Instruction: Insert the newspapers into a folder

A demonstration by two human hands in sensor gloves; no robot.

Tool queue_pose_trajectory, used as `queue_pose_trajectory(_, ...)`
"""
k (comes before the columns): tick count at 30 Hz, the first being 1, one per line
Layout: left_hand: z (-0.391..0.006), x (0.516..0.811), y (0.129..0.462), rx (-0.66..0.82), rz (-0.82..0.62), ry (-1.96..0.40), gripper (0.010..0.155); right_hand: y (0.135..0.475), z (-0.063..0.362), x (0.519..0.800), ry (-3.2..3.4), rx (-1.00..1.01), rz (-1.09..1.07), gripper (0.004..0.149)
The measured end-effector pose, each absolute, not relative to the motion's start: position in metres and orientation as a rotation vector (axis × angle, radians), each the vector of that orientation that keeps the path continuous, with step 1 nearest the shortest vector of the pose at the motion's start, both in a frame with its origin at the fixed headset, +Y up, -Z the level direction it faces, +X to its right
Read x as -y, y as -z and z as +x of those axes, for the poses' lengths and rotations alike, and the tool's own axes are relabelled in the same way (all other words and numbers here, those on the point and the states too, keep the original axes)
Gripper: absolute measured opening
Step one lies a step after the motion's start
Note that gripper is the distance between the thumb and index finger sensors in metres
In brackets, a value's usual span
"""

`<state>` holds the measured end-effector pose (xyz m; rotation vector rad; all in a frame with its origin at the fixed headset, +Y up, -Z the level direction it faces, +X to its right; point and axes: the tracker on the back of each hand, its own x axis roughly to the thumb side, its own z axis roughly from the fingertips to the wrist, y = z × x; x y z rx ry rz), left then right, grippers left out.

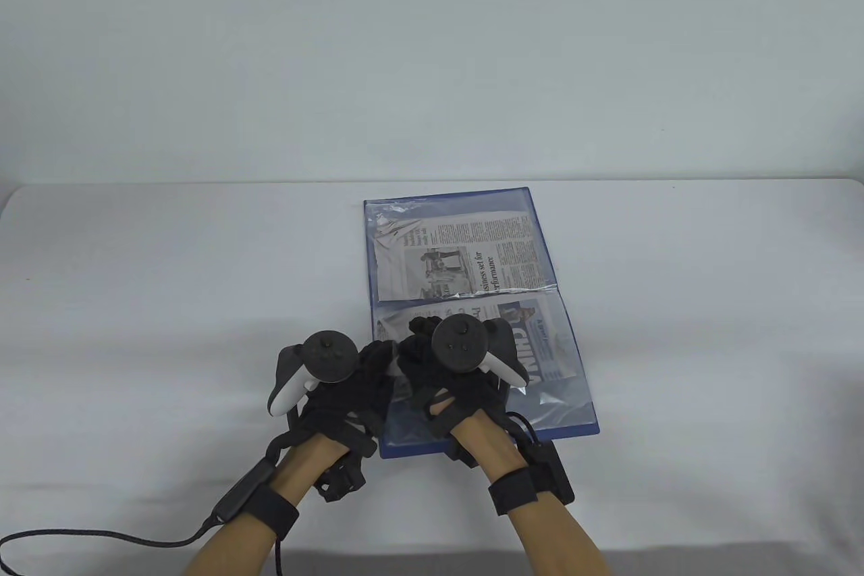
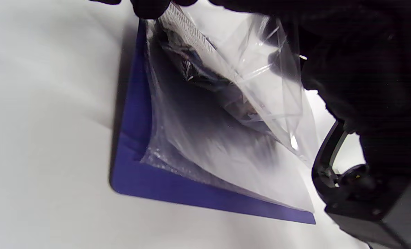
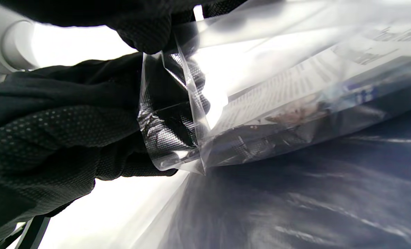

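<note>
A blue folder (image 1: 580, 427) lies open on the white table, with clear plastic sleeves. The far sleeve holds a newspaper page (image 1: 466, 258). A second newspaper (image 1: 540, 346) lies inside the near clear sleeve (image 1: 560, 394). Both hands are at that sleeve's left edge. My right hand (image 1: 418, 333) pinches the sleeve's upper layer between its fingertips (image 3: 146, 34). My left hand (image 1: 381, 360) grips the sleeve corner (image 3: 170, 138) from below, beside the folder's left edge (image 2: 132, 103). The sleeve is lifted off the folder there, with the newspaper (image 3: 295, 90) showing inside it.
The folder sits mid-table, slightly right of centre. White table (image 1: 169, 299) surrounds it. A black cable (image 1: 101, 539) trails from my left wrist along the front edge. A grey wall stands behind the table.
</note>
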<state>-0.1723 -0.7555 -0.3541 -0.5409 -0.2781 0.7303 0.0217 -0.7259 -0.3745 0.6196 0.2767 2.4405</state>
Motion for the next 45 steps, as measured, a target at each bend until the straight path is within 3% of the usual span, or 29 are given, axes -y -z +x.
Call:
queue_pose_trajectory(5,-0.172,0.752,0.353,0.266,-0.683,-0.465,0.062,0.374,0.025,0.722,-2.431,-0.242,0.601,0.037)
queue_pose_trajectory(8,-0.163,0.752,0.349,0.258,-0.614,-0.366,0.062,0.375,0.026,0.722,-2.423,-0.239,0.59,0.037)
queue_pose_trajectory(11,-0.156,0.746,0.348,0.143,-0.414,-0.295,0.041,0.376,0.027,0.72,-2.411,-0.265,0.6,0.037)
queue_pose_trajectory(14,-0.158,0.738,0.351,0.089,-0.324,-0.281,0.039,0.376,0.033,0.714,-2.434,-0.229,0.598,0.038)
queue_pose_trajectory(19,-0.178,0.728,0.365,0.002,-0.288,-0.576,0.037,0.377,0.054,0.697,-2.393,-0.107,0.591,0.051)
queue_pose_trajectory(26,-0.198,0.704,0.401,-0.151,-0.286,-0.984,0.038,0.366,0.071,0.658,-2.173,0.126,0.662,0.054)
queue_pose_trajectory(32,-0.202,0.684,0.441,-0.257,-0.277,-1.12,0.039,0.357,0.073,0.641,-1.979,0.161,0.649,0.054)
queue_pose_trajectory(39,-0.203,0.712,0.472,-0.23,-0.318,-1.434,0.043,0.364,0.077,0.649,-1.93,0.104,0.617,0.055)
queue_pose_trajectory(45,-0.213,0.748,0.477,-0.148,-0.449,-1.565,0.068,0.372,0.095,0.653,-1.886,0.114,0.533,0.055)
